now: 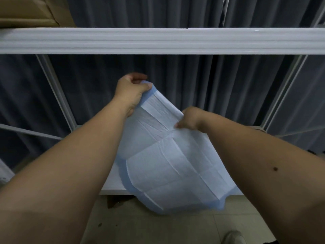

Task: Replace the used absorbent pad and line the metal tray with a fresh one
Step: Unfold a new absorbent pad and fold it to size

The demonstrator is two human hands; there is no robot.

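Note:
A white absorbent pad (pixel 168 164) with a blue border and fold creases hangs in the air in front of me. My left hand (pixel 131 90) pinches its top blue corner, held higher and farther out. My right hand (pixel 189 118) grips the pad's upper right edge, lower and closer. The pad droops down over the white lower shelf (pixel 112 184), its bottom edge hanging past the shelf's front. No metal tray shows in this view.
A white shelf rail (pixel 161 41) crosses the view above my hands, with slanted white frame posts (pixel 56 92) at left and right. Dark grey curtains (pixel 175 81) hang behind. A cardboard box (pixel 29 11) sits top left. Beige floor tiles and my shoe (pixel 233 236) lie below.

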